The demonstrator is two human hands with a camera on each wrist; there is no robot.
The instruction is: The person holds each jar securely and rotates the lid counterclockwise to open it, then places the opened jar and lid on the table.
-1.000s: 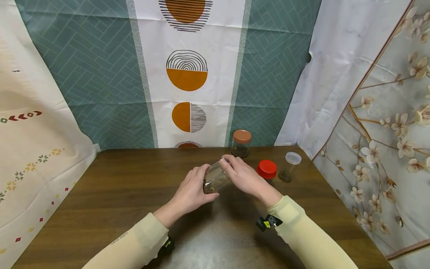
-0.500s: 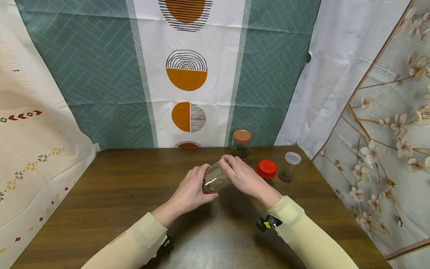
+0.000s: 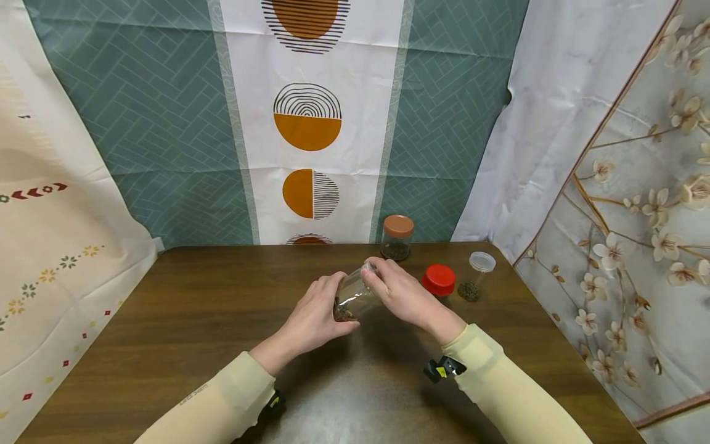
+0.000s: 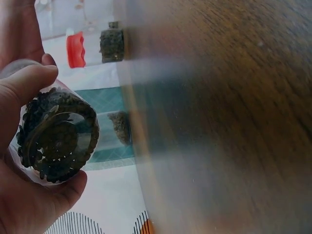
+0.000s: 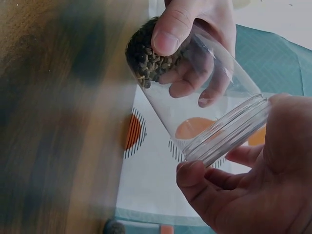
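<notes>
Between my hands is a clear jar (image 3: 355,299), tilted over the table, with small dark pellets gathered in its bottom. My left hand (image 3: 315,313) grips the body near the base, thumb on the near side. Around the ribbed clear lid (image 5: 222,131) at the upper end, my right hand (image 3: 407,293) curls its fingers and thumb. The left wrist view looks onto the jar's round base (image 4: 61,136), dark with pellets. In the right wrist view the pellets (image 5: 151,61) lie at the far end from the lid, under the left thumb.
On the brown table (image 3: 211,320), to the right, stand a red-lidded jar (image 3: 439,280), a clear-lidded jar (image 3: 480,265) and, at the back edge, an orange-brown-lidded jar (image 3: 397,229). Patterned curtains (image 3: 460,123) hang behind and at both sides.
Almost nothing moves: both hands keep their hold on the tilted jar. The whole head view shifts very slightly.
</notes>
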